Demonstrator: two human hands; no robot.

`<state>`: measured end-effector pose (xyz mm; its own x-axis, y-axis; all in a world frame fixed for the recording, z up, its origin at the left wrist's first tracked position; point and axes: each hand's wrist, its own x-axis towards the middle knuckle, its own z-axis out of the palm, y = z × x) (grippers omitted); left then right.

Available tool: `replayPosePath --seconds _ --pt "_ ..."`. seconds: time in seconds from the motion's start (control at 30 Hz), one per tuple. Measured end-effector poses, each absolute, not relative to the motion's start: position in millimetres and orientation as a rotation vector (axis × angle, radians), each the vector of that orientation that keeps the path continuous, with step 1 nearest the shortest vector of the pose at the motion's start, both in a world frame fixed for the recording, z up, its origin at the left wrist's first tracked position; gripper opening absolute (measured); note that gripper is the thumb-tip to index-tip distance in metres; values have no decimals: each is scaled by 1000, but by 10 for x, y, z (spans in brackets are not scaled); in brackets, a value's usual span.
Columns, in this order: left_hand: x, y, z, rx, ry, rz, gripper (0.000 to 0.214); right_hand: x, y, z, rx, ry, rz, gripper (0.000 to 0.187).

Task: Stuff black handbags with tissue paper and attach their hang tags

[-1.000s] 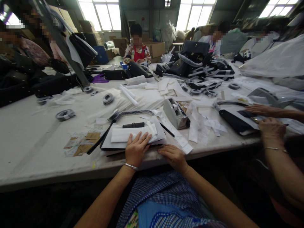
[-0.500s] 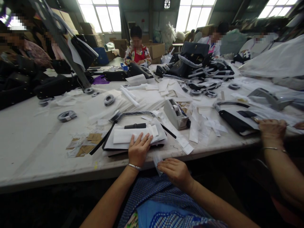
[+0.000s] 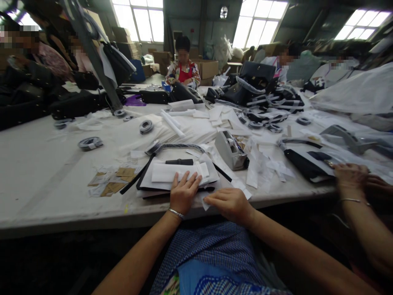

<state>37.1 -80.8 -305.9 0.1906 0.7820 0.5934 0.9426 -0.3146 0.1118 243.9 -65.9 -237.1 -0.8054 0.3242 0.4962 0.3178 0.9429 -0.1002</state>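
My left hand (image 3: 183,193) lies flat, fingers spread, on the white wrapping paper (image 3: 172,172) that covers a flat black bag (image 3: 147,180) near the table's front edge. My right hand (image 3: 229,203) is just right of it at the table edge, fingers curled and pinching a small white piece of paper or tape (image 3: 205,203). A black strap (image 3: 135,176) and a grey wrapped handle (image 3: 175,146) run out from the bag. A grey tape dispenser (image 3: 230,150) stands to the right behind the bag.
A co-worker's hands (image 3: 353,178) rest on another black bag (image 3: 302,164) at the right. Brown card tags (image 3: 115,184) lie left of my bag. Tape rolls (image 3: 89,143), white paper sheets (image 3: 184,127) and black bags (image 3: 251,88) fill the table's middle and back. Other people sit around it.
My right hand dropped below the table edge holding a small white piece, then came back up beside my left hand. My left hand stayed pressed on the paper. The view shifted slightly.
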Motion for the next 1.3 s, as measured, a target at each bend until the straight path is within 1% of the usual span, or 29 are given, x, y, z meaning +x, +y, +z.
replayPosePath --seconds 0.1,0.17,0.3,0.37,0.47,0.57,0.67,0.77,0.87,1.0,1.2,1.3 --pt "367 -815 -3076 -2200 -1617 -840 37 2361 -395 -2283 -526 -2579 81 28" --pt "365 -820 -3086 -2210 -1605 -861 33 2291 -216 -2253 -640 -2559 164 27" --pt "368 -821 -3089 -2205 -1608 -890 20 2125 99 -2267 -889 -2488 376 16" --pt "371 -818 -3087 -2202 -1608 -898 19 2055 211 -2305 -990 -2461 444 11" --pt "373 -814 -3093 -2198 -1597 -941 22 1994 309 -2387 -1046 -2483 413 5" --pt "372 -811 -3098 -2191 -1586 -1000 25 1978 351 -2482 -973 -2519 325 3" --pt "374 -807 -3087 -2205 -1610 -1030 24 1972 387 -2570 -946 -2513 352 6" --pt "371 -805 -3063 -2205 -1639 -1024 21 1951 423 -2617 -1052 -2541 431 12" --pt "350 -804 -3053 -2193 -1622 -968 25 1924 446 -2595 -1130 -2578 466 15" --pt "310 -796 -3087 -2213 -1557 -848 33 1887 467 -2514 -1168 -2595 496 14" --pt "306 -774 -3108 -2248 -1544 -766 35 1828 469 -2491 -1179 -2568 487 18" --pt "314 -768 -3075 -2221 -1519 -770 37 1938 481 -2457 -1108 -2556 478 15"
